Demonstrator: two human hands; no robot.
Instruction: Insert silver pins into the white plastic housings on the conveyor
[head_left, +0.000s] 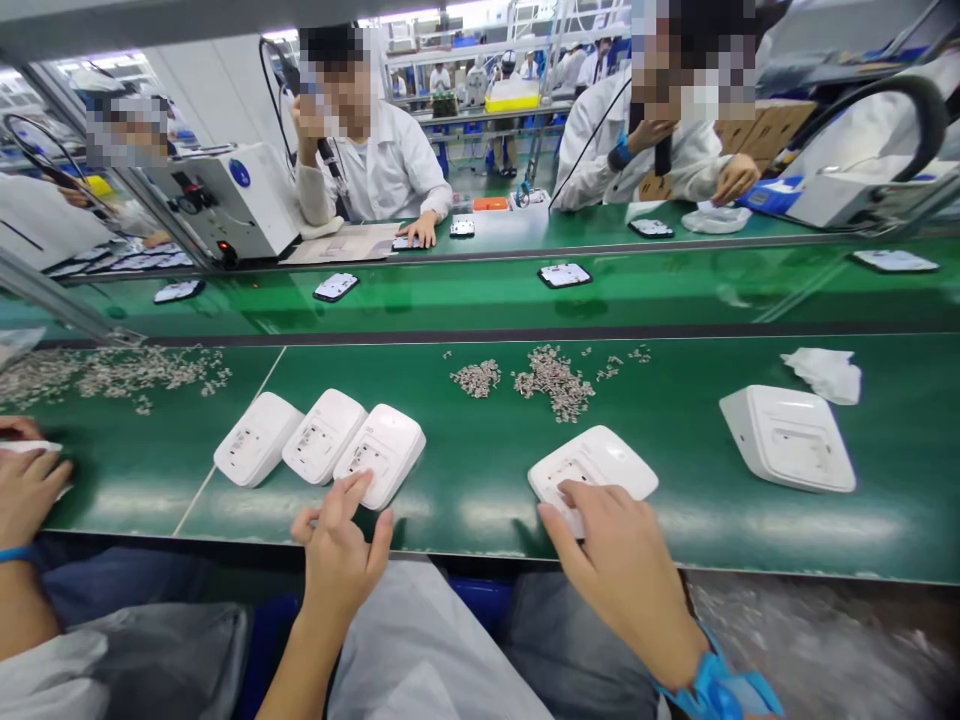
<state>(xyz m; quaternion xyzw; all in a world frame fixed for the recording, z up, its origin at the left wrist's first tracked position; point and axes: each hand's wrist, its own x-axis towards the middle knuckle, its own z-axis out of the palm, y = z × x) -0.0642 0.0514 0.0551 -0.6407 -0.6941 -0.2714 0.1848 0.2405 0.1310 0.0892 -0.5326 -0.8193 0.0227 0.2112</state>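
My left hand (345, 535) is at the near edge of the bench with thumb and fingers apart. Its index fingertip touches a white plastic housing (394, 440), the rightmost of three in a slanted row. Beside that one are the middle housing (326, 430) and the left housing (259, 435), each with a recessed panel and small dark slots. My right hand (619, 545) lies over another white housing (611, 455), fingers on its face and thumb at its near edge. This hand hides the housing's lower part. A blue band circles my right wrist.
Small metal pieces form piles (555, 380) behind the housings, with more at left (150, 370). Another white housing (802, 440) and crumpled white paper (829, 372) are at right. A neighbour's hand (30, 485) works at far left. Dark-edged units (566, 275) sit on a green belt; co-workers sit opposite.
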